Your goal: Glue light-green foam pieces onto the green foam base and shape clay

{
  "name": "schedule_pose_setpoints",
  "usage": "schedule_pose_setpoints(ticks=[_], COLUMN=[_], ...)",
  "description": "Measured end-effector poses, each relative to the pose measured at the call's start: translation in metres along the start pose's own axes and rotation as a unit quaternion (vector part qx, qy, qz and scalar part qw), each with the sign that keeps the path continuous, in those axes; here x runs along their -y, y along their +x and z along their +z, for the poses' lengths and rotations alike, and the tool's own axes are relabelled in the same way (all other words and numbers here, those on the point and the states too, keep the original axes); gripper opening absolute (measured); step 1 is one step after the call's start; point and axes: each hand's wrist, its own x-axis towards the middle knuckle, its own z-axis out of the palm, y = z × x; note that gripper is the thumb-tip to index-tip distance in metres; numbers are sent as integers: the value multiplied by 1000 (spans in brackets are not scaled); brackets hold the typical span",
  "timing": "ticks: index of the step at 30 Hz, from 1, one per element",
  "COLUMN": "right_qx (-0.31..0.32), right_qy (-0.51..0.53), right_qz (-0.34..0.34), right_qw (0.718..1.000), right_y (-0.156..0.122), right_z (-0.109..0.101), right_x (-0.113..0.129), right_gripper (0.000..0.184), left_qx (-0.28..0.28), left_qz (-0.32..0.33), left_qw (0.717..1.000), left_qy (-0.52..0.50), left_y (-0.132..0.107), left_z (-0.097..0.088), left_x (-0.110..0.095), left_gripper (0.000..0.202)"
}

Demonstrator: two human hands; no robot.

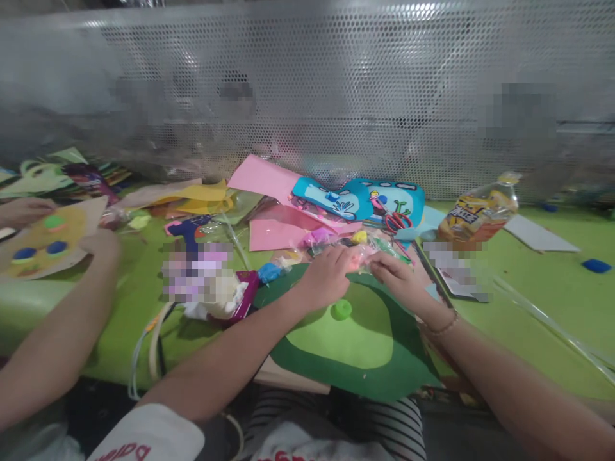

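My left hand [329,275] and my right hand [401,282] come close together over the far edge of a dark green paper cut-out [408,358]. Fingers of both are closed on a small clear plastic packet [358,258] with something pinkish-orange inside. On the light green paper shape [331,346] glued or laid on the cut-out sits a round bright green lump [342,310] that looks like modelling clay. Just beyond my fingers lie more packets, among them a yellow one [359,237], a purple one [319,238] and, to the left, a blue one [270,272].
Red-handled scissors [398,221] rest by blue decorated paper [358,200] and pink paper [264,176]. A drink bottle [480,211] lies tilted at right. Left stands a purple pack [246,296]. Another person's hand [100,246] holds a yellow-and-tan craft sheet [72,221]. A perforated metal screen [336,96] rises behind.
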Motion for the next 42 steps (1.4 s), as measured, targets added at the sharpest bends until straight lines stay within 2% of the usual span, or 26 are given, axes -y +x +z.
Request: schedule_pose_setpoints(ticks=[4, 8, 12, 18, 22, 25, 28, 30, 34, 37, 39, 42], right_qx=[6, -3, 8, 11, 15, -23, -82, -79, -28, -56, -85, -132], right_qy=[-1, -10, 1, 7, 30, 61, 37, 23, 21, 23, 28, 49], right_qz=[-35, -33, -44, -34, 9, 36, 29, 11, -20, -26, -10, 50], right_qw=[999, 999, 999, 999, 999, 997, 996, 997, 999, 998, 996, 989], right_y=[1, 2, 2, 0, -1, 1, 3, 3, 1, 2, 3, 5], right_z=[-1, 0, 0, 1, 4, 3, 2, 1, 4, 4, -1, -10], right_x=[4, 5, 7, 9, 8, 5, 3, 3, 6, 3, -1, -4], right_gripper=[11, 10, 13, 15, 17, 16, 13, 11, 12, 16, 18, 21], left_qx=[-1, -8, 1, 28, 32, 15, 0, 5, 22, 15, 12, 8], left_qz=[13, 15, 61, 70, 58, 29, 5, 8, 34, 23, 6, -22], left_qw=[1000, 1000, 996, 993, 994, 995, 995, 995, 995, 995, 996, 998], left_qy=[-7, -13, -64, -87, -87, -96, -101, -100, -92, -91, -85, -64], left_y=[0, 2, 1, 0, 1, 2, 2, 1, 0, 0, 1, 3], left_z=[-2, -2, 0, 3, 1, -1, -1, 1, 5, 4, 3, 1], left_x=[-2, 1, 2, 1, 0, 0, 1, 2, 1, 0, -1, -1], left_gripper=[50, 46, 48, 50, 46, 46, 46, 45, 45, 46, 46, 45])
